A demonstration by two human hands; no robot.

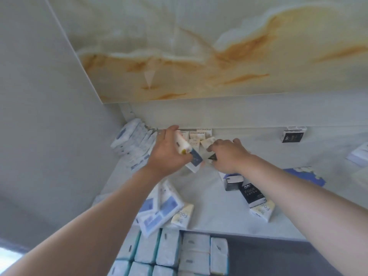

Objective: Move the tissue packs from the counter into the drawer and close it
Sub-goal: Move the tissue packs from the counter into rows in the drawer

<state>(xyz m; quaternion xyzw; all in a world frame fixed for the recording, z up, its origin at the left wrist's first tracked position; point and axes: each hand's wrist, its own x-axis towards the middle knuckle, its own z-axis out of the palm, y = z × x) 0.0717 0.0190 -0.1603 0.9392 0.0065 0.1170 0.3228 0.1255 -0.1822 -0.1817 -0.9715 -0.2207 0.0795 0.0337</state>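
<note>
Head view: gripping light, squashy tissue packs (184, 146) in left hand (169, 154), right hand (229, 154) grasp unclear; best pinched across broad faces, wrappers probably slick.

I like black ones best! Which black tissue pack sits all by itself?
The black-and-white rectangular tissue pack at the far right, against the back wall. The other black packs lie bunched together mid-way across the white counter.

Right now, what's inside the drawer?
The drawer holds white tissue packs stood in rows on its left side; the right side shows bare dark floor. The left forearm covers its left edge; anything beneath the packs is hidden.
</note>
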